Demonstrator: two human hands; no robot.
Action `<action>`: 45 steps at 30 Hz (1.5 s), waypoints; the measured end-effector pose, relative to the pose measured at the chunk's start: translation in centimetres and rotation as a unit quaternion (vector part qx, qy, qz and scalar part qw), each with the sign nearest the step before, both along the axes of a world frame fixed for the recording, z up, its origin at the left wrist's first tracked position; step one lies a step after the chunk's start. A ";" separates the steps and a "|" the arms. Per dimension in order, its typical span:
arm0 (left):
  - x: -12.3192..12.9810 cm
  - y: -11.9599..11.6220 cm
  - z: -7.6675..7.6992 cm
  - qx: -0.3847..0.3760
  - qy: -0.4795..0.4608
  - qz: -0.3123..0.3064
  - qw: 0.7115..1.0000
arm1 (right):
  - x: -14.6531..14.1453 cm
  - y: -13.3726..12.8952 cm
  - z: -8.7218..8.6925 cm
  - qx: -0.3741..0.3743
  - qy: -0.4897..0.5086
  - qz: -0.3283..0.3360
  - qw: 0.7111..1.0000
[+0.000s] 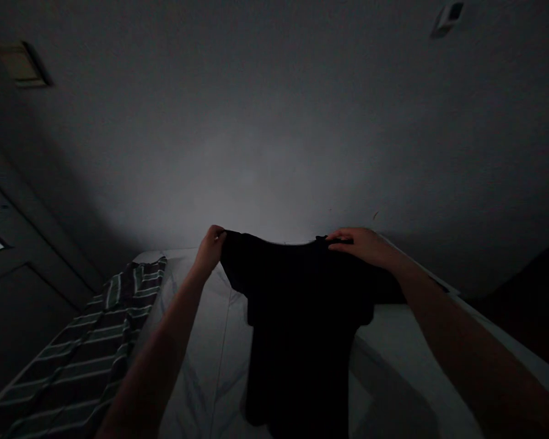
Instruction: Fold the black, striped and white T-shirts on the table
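Both left hand (211, 249) and right hand (363, 244) pinch the black shirt (299, 305) by its top edge; it is spread, apparently unfolded, though darkness hides detail.

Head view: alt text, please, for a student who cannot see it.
The left hand and right hand hold a black shirt by its top edge over a white surface. Striped cloth lies to the left; behind is a dim wall.

The left hand (209, 250) and right hand (366, 245) hold a black shirt (302, 323) by its top, near striped cloth (91, 341)
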State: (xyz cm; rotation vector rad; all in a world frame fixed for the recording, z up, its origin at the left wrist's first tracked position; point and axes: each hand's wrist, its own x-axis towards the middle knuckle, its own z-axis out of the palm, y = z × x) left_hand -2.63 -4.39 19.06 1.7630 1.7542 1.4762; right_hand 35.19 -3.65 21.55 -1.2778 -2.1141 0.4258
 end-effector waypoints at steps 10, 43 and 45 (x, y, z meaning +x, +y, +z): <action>-4.4 2.3 22.9 0.212 0.265 0.075 0.938 | -0.5 8.9 18.8 0.341 -0.022 -0.091 0.935; -9.0 -0.5 6.4 -0.111 0.375 -0.050 0.919 | -3.9 7.1 -1.0 0.006 0.052 0.058 0.997; -9.2 1.9 -0.1 -0.162 0.385 -0.035 0.908 | -5.1 9.1 -7.5 -0.025 0.020 0.029 0.999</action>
